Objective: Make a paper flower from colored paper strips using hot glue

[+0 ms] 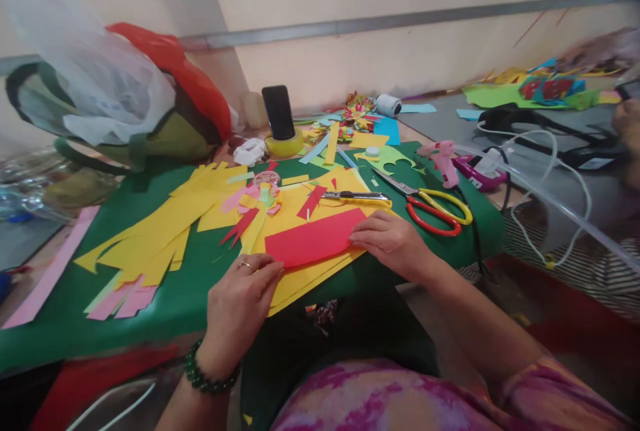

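Note:
A strip of red paper (313, 237) lies over yellow sheets (305, 284) near the front edge of the table. My left hand (245, 294) grips its lower left corner between thumb and fingers. At the right end, my right hand (393, 241) pinches the same strip. Just beyond it rest a utility knife (356, 198) and small red scraps (312, 202). Scissors (435, 214) with one red and one yellow handle lie to the right of my right hand. A pink and yellow paper flower (265, 196) sits behind the strip's left end.
Yellow paper strips (155, 231) spread across the green tabletop (200, 314) on the left. A pink glue gun (443, 161) with its cord is at the right. A phone (279, 112) stands on a tape roll (285, 144). Bags (135, 104) stand back left. Another person's hand (629, 127) shows far right.

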Tool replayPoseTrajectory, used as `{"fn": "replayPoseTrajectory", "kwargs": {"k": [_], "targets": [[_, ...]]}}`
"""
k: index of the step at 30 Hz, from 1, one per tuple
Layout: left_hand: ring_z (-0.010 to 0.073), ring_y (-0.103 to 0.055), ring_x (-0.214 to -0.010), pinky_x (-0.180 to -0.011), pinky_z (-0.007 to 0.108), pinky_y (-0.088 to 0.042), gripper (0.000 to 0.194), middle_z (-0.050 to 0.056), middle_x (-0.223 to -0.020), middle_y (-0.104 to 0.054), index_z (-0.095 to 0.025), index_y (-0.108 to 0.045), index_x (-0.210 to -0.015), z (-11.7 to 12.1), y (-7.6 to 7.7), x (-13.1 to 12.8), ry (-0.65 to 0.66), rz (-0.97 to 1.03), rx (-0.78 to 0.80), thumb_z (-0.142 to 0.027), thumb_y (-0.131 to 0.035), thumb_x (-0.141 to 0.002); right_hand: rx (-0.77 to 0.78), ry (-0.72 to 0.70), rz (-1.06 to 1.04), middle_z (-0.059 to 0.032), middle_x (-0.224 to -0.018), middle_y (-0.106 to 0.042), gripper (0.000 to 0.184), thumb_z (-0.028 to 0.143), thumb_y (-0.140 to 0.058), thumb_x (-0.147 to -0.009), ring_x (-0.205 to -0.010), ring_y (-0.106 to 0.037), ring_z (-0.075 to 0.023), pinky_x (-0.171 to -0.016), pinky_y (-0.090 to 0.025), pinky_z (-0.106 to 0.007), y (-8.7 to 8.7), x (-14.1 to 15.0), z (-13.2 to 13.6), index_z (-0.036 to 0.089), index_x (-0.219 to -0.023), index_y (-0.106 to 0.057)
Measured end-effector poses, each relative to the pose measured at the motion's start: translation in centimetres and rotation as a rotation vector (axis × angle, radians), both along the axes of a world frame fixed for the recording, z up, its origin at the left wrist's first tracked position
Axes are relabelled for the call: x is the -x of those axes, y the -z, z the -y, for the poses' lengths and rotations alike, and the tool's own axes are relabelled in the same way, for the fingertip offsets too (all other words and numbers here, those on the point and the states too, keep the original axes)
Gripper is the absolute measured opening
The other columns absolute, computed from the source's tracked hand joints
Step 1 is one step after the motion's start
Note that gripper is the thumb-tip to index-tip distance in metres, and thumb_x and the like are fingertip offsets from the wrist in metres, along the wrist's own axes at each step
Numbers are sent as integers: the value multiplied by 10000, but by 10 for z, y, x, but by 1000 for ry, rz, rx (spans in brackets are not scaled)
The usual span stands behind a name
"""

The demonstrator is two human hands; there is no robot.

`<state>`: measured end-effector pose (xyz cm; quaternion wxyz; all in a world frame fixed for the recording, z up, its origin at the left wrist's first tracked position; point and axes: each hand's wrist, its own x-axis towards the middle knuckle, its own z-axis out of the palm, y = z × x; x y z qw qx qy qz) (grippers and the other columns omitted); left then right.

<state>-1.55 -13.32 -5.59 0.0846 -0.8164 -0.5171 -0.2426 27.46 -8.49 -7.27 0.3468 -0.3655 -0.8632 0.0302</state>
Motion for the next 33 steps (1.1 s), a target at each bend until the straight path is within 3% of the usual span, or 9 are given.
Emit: {"fn": "replayPoseTrajectory", "kwargs": {"k": [5,12,17,25,33], "targets": [[169,-672,-822,-744,264,-520,345,37,-875,-744,-253,-784,-856,-5,8,8,59,158,144,-370,-478,-965,230,-69,-92,-67,-872,-717,285,379,-548,-965,-819,-649,-172,-716,-533,-295,8,-9,-1,234,-881,-778],[182,-674,-790,-706,284,-520,338,39,-859,-730,-261,-781,-816,-8,3,9,19,311,318,-471,-533,-907,492,-56,-207,-48,-842,-697,254,390,-602,-925,-785,-654,-155,-719,-522,-274,-3,-9,-1,220,-815,-756],[192,-658,-819,-705,295,-484,320,32,-851,-716,-270,-769,-800,-9,1,5,-23,327,352,-491,-550,-881,526,44,-241,-40,-793,-677,257,398,-623,-893,-738,-629,-156,-670,-492,-276,-3,-4,0,204,-749,-711],[182,-611,-703,-628,289,-421,348,28,-744,-679,-218,-672,-715,-19,-9,-1,-145,314,522,-493,-502,-844,621,126,-248,-37,-765,-646,244,382,-646,-838,-709,-601,-162,-652,-467,-298,-8,-1,-1,195,-685,-672],[170,-567,-625,-584,285,-382,333,10,-667,-637,-213,-599,-675,-18,-15,-4,-211,252,611,-496,-503,-821,601,165,-209,-31,-788,-609,177,306,-673,-794,-724,-594,-158,-654,-463,-297,-11,0,0,195,-658,-653]]}}
